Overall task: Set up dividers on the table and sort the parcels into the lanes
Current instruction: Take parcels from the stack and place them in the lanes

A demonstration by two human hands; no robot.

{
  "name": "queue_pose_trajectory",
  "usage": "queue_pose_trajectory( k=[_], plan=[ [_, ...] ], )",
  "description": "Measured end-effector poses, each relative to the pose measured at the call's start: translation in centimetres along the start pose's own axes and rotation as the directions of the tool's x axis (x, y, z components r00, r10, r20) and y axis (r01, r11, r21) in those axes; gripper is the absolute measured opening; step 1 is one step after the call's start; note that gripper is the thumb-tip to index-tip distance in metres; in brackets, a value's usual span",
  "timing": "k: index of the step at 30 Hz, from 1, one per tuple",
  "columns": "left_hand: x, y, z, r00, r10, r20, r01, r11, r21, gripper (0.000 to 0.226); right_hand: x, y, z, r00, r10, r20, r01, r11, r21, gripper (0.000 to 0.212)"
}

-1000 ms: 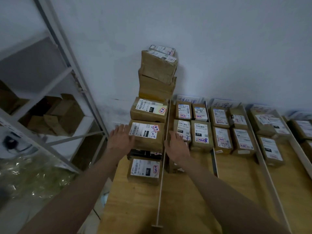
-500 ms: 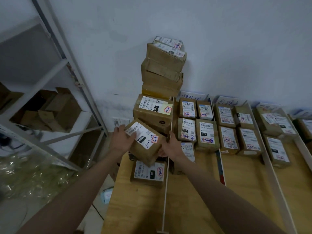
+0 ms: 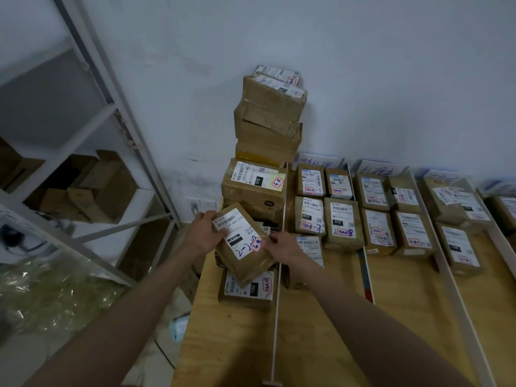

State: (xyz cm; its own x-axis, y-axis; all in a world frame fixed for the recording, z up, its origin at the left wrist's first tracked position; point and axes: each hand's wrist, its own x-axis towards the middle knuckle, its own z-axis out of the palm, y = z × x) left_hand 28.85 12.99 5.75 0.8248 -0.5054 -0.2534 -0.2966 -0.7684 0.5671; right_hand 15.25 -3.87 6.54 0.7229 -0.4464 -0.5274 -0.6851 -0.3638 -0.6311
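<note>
A brown cardboard parcel (image 3: 243, 244) with a white label hangs tilted above the leftmost lane. My left hand (image 3: 202, 233) grips its left edge and my right hand (image 3: 283, 245) grips its right edge. Under it lie another labelled parcel (image 3: 248, 289) and a dark box, mostly hidden. Behind them a tall stack of parcels (image 3: 268, 127) leans on the wall. White dividers (image 3: 276, 303) split the wooden table (image 3: 321, 344) into lanes, and the lanes to the right hold rows of labelled parcels (image 3: 340, 222).
A grey metal shelf rack (image 3: 111, 169) with open cardboard boxes stands left of the table. Crumpled clear plastic (image 3: 42, 291) lies on the floor below it. Handwritten paper signs (image 3: 318, 163) lean on the wall behind the lanes. Bare wood shows in the lanes' near halves.
Both hands closed on the parcel in the left lane, lifted it off the pile and tilted it, drawing it slightly toward me. The camera moved in closer.
</note>
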Motion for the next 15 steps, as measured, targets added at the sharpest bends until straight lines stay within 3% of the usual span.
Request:
queue_pose_trajectory(
  k=[4,9,15],
  plan=[
    [-1.3,1.1,-0.4,0.995,0.099,0.017,-0.100,0.994,0.051,0.054,-1.8,1.0,-1.8,1.000,0.014,0.017,-0.015,0.998,0.067,0.038],
    [-3.5,3.6,0.3,0.976,0.216,0.012,-0.214,0.956,0.203,0.053,-5.5,4.8,-4.2,0.994,0.069,-0.079,-0.054,0.983,0.177,0.035],
    [-5.4,7.7,4.0,0.904,0.424,0.058,-0.413,0.831,0.372,0.051,-10.9,10.3,-7.1,0.965,0.150,-0.215,-0.097,0.966,0.241,0.030]
  ],
)
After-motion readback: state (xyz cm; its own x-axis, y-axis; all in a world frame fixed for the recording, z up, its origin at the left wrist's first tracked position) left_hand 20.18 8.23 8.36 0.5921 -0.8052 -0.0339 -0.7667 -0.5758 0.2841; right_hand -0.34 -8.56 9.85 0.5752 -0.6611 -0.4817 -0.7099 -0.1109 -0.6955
